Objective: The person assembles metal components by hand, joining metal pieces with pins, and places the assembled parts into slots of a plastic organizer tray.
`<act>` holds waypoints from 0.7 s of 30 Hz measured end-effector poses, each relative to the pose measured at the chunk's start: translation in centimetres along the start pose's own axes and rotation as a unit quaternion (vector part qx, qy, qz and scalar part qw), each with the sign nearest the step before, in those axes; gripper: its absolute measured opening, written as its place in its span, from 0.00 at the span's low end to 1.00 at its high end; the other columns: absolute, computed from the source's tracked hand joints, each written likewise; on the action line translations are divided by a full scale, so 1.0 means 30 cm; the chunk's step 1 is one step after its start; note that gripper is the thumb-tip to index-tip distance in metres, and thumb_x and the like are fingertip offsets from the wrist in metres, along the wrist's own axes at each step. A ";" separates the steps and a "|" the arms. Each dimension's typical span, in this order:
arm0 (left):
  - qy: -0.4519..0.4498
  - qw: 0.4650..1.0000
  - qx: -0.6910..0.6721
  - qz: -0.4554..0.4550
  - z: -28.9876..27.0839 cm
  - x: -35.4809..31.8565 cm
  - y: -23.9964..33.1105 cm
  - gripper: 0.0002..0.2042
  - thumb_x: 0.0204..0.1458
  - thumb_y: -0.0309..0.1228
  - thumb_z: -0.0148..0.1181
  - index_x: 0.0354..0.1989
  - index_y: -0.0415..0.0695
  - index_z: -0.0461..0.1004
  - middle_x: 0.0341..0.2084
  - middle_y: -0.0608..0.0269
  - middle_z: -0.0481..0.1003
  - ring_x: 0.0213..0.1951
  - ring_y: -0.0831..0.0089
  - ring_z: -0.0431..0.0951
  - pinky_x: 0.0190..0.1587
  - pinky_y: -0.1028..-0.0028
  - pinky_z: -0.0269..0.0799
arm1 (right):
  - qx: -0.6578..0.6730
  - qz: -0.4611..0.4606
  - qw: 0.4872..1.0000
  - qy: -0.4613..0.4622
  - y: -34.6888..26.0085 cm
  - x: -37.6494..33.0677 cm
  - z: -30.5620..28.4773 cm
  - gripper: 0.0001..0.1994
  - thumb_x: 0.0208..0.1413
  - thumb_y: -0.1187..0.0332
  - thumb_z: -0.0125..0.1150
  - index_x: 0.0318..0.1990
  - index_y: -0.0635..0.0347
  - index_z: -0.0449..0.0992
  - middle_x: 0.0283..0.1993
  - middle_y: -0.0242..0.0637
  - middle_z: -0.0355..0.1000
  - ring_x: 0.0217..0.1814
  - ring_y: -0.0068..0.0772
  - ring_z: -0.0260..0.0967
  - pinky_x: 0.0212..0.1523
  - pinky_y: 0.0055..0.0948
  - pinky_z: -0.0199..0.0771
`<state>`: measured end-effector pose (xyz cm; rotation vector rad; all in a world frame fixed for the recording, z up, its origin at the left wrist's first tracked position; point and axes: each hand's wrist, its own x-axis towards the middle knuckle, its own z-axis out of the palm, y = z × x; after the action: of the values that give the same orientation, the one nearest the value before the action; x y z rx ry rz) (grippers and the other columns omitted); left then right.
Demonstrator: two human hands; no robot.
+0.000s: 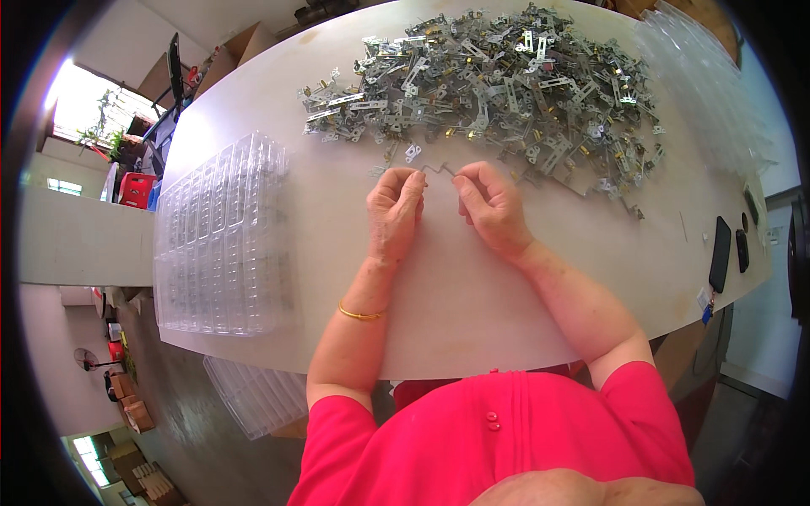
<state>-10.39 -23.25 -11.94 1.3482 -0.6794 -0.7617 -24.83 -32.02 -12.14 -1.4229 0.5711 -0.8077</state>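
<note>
**A small assembly and packing workshop**

A long pale table [472, 295] carries a big heap of small stamped metal parts [498, 80] and stacks of clear plastic blister trays [221, 236]. More trays [253, 392] sit on the bare concrete floor [181, 430], with cardboard boxes [135, 468] and a standing fan [84, 360] nearby.

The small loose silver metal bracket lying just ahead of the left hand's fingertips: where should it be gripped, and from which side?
Probably pinch the small silver metal bracket across its flat body from the near side, coming from above. It lies flat on the white table, apart from the tangled pile of metal parts, so the near edge is free. Both the left hand and right hand already hold a thin bent wire.
</note>
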 end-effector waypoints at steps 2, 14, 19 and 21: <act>0.004 1.000 0.015 0.022 -0.004 0.002 0.001 0.08 0.62 0.32 0.58 0.35 0.40 0.75 0.21 0.74 0.70 0.19 0.87 0.64 0.19 0.85 0.57 | -0.030 -0.008 1.000 0.001 0.007 -0.001 -0.001 0.05 0.65 0.69 0.56 0.41 0.61 0.72 0.22 0.26 0.69 0.24 0.14 0.64 0.24 0.19 0.63; -0.055 0.987 0.125 0.089 -0.029 -0.005 -0.022 0.05 0.59 0.28 0.62 0.36 0.38 0.77 0.26 0.74 0.74 0.28 0.88 0.69 0.30 0.84 0.65 | -0.053 -0.036 0.998 -0.005 0.006 -0.010 0.012 0.06 0.64 0.68 0.58 0.43 0.60 0.74 0.23 0.26 0.70 0.24 0.16 0.64 0.25 0.20 0.64; -0.095 0.984 0.129 0.082 -0.043 -0.007 -0.015 0.05 0.59 0.28 0.62 0.35 0.38 0.77 0.27 0.73 0.75 0.30 0.87 0.69 0.33 0.83 0.65 | -0.134 -0.153 0.978 0.034 0.011 -0.013 0.015 0.02 0.62 0.72 0.61 0.40 0.59 0.76 0.29 0.25 0.67 0.26 0.14 0.60 0.25 0.19 0.61; -0.119 0.980 0.144 0.069 -0.053 -0.009 -0.004 0.06 0.59 0.28 0.62 0.35 0.38 0.77 0.27 0.73 0.75 0.30 0.87 0.69 0.33 0.83 0.65 | -0.166 -0.204 0.963 0.055 0.007 -0.017 0.017 0.01 0.61 0.73 0.61 0.39 0.58 0.76 0.31 0.25 0.66 0.27 0.13 0.59 0.26 0.18 0.60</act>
<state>-9.27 -22.11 -12.22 1.4648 -1.0954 -0.7392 -24.73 -31.30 -12.37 -1.8482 0.5200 -1.1638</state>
